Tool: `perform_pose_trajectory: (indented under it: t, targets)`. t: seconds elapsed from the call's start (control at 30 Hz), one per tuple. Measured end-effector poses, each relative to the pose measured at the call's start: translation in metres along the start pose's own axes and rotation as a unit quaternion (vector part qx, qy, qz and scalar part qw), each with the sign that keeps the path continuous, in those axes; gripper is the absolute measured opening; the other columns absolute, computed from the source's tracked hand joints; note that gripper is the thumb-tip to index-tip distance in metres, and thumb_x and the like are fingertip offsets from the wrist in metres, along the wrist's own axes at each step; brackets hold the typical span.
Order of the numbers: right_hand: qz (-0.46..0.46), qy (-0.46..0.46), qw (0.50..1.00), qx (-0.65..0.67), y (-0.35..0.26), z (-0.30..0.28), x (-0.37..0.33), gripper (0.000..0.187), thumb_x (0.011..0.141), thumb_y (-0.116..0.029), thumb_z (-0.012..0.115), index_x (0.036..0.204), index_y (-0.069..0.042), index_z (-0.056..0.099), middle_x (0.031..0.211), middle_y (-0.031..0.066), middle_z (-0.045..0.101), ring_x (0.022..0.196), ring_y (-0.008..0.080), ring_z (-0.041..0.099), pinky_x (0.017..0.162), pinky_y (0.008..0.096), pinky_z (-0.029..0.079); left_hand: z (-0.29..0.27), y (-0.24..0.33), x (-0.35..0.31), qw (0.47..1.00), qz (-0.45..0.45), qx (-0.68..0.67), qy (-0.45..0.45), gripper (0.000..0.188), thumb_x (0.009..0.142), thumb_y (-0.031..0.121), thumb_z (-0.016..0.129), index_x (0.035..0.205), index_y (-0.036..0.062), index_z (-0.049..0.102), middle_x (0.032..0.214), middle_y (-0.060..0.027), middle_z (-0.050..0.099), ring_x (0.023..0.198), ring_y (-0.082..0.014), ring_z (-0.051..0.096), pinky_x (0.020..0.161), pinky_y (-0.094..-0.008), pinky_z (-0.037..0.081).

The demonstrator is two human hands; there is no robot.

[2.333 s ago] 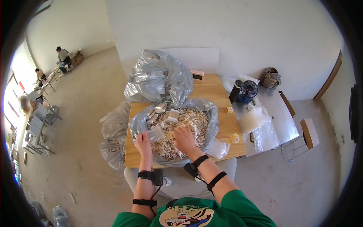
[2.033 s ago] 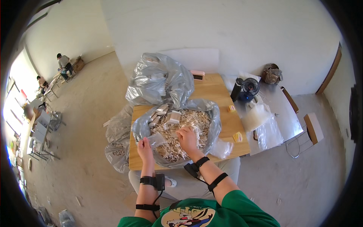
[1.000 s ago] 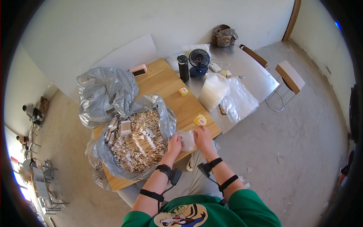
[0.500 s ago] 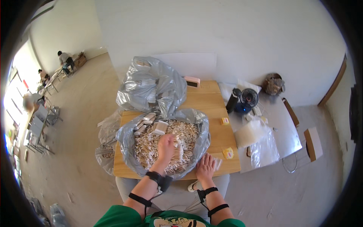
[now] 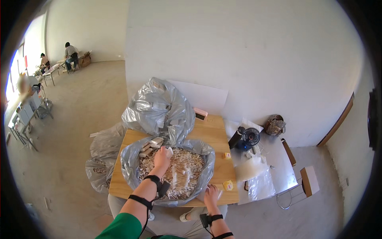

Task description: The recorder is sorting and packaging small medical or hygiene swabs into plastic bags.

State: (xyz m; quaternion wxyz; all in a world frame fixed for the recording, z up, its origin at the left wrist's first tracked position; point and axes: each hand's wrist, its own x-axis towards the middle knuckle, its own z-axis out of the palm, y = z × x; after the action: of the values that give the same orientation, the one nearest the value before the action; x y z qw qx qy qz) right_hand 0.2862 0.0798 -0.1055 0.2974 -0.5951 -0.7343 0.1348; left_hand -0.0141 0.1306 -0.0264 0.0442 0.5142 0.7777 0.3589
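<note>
- My left hand is stretched far forward, arm nearly straight, palm down, fingers curled loosely.
- My left forearm rises from the near edge, green sleeve at the elbow, with two black straps around the wrist.
- My right hand sits near and to the right, palm down, fingers spread flat.
- My right wrist carries black straps too.

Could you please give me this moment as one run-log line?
left hand: in open grey bag, on small pale pieces | right hand: at wooden table front edge
</note>
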Motion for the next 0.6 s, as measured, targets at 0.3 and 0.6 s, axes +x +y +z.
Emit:
perform_pose_trajectory:
  t: [0.3,0.6]
  targets:
    - [-0.074,0.056,0.959,0.267,-0.147,-0.052,0.027,0.021,0.082,-0.012,0.06,0.102,-0.004,0.058,0.086,0.0121,0.058,0.085,0.0283,0.056,0.073,0.0371,0.047,-0.044,-0.002,-0.056,0.872,-0.103,-0.446,-0.174,0.038,0.071,0.013,0.073,0.103,-0.0017,0.059,0.09,-0.0084,0.065,0.079,-0.0135,0.059,0.072,-0.0253,0.046]
    - [0.046,-0.086,0.906,0.412,-0.168,0.014,0.035,0.04,0.082,-0.014,0.063,0.115,0.005,0.05,0.104,0.0116,0.06,0.093,0.0156,0.056,0.081,0.0271,0.044,-0.067,-0.009,-0.11,0.797,-0.213,-0.516,-0.232,0.02,0.086,0.02,0.062,0.092,0.001,0.057,0.072,-0.0001,0.06,0.058,-0.0082,0.056,0.052,-0.022,0.044]
